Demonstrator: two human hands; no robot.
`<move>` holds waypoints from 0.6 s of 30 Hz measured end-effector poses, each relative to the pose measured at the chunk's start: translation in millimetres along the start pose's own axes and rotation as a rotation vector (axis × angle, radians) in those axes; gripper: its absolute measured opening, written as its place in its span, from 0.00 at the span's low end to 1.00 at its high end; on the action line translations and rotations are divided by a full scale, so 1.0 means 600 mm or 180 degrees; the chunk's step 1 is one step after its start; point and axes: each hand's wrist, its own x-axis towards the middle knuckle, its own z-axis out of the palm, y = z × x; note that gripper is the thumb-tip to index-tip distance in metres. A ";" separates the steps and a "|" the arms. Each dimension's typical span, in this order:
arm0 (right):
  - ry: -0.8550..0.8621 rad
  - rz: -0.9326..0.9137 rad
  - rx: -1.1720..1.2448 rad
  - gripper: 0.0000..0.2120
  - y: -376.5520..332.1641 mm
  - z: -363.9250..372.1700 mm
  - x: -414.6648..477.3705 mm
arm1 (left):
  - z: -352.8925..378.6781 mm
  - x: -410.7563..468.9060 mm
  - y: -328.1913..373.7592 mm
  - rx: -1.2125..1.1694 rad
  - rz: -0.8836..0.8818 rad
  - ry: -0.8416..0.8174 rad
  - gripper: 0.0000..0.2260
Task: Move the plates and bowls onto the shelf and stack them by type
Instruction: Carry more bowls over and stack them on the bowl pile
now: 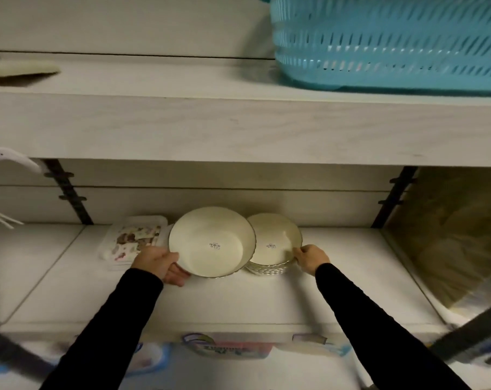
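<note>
A large cream bowl (212,242) with a dark rim and a sticker inside sits tilted on the lower shelf (267,299). My left hand (161,264) grips its near left rim, thumb on top. To its right stands a stack of smaller cream bowls (272,243), its left side partly hidden behind the large bowl. My right hand (312,258) pinches the right rim of the stack's top bowl. Both arms wear black sleeves.
A flat patterned tray (132,239) lies left of the large bowl. The upper shelf (210,128) carries a blue slotted basket (387,40) at right and a pale sponge-like pad (19,68) at left. Black shelf brackets (67,190) stand behind. Colourful packaging (227,349) sits below.
</note>
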 end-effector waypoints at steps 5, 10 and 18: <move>0.0009 -0.0030 -0.0011 0.17 0.018 -0.019 -0.015 | 0.039 -0.002 0.003 0.0046 -0.0082 -0.0105 0.09; 0.0141 -0.0223 0.0262 0.19 0.047 -0.058 -0.049 | 0.102 0.015 0.014 0.0126 -0.0115 -0.0356 0.14; 0.0051 -0.0325 0.0590 0.18 0.093 -0.096 -0.101 | 0.185 0.050 0.013 0.0247 -0.0248 -0.0561 0.14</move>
